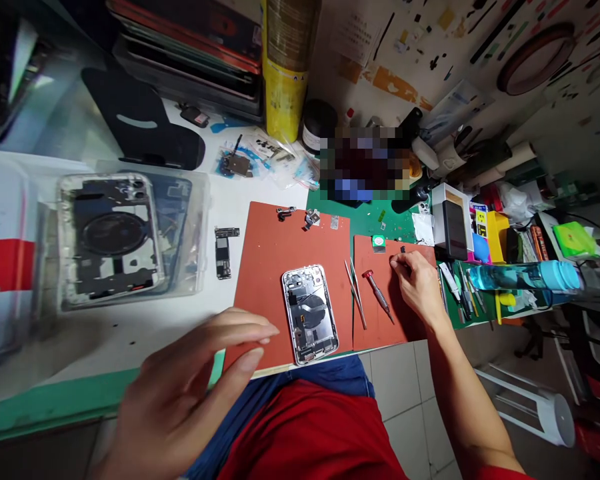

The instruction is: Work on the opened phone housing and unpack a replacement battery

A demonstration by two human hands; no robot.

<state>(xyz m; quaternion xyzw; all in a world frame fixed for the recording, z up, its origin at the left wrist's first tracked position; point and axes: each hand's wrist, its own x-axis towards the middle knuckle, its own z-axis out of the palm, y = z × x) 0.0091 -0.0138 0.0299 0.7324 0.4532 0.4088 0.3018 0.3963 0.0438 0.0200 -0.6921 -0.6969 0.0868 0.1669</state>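
An opened phone housing (pixel 311 315) lies on the left red mat (pixel 265 267), its inner parts facing up. My left hand (pixel 195 380) hovers to the left of it, thumb and fingers apart, holding nothing. On the right red mat (pixel 380 257), my right hand (pixel 417 280) has its fingertips pinched together at the far edge; what they hold, if anything, is too small to name. Between the hands lie metal tweezers (pixel 356 293) and a red-capped screwdriver (pixel 379 297). Small metal parts (pixel 311 219) rest near the left mat's far edge. A logic board (pixel 223 252) sits on the white surface.
At the left, a clear plastic box (pixel 203 233) holds another phone housing (pixel 110 237). A yellow can (pixel 286 100) and a black jar (pixel 319 125) stand behind. To the right are a dark phone (pixel 454 230), several tools and a blue bottle (pixel 525 275).
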